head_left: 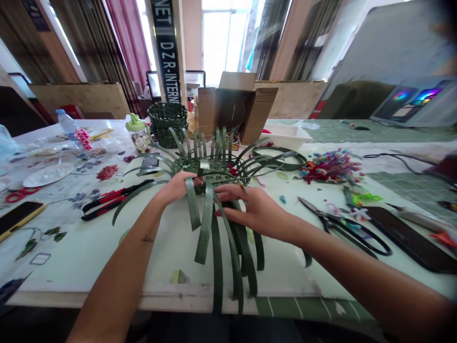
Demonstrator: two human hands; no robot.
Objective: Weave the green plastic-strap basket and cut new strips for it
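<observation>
A half-woven basket base of dark green plastic strips (210, 170) lies on the table, with long loose strips (217, 252) fanning out all round it. My left hand (176, 186) is curled over the weave's near left edge and grips it. My right hand (246, 205) lies close by, its fingers extended across the near strips at the weave's edge. A pair of red-handled pliers (114, 200) lies left of my left forearm. Black-handled scissors (342, 228) lie beyond my right wrist.
A finished green woven basket (167, 123) and a cardboard box (235, 107) stand behind the work. Around it are a white tray (285, 136), a bunch of colourful pipe cleaners (332, 166), and several phones and small craft items on the floral tablecloth (71, 247).
</observation>
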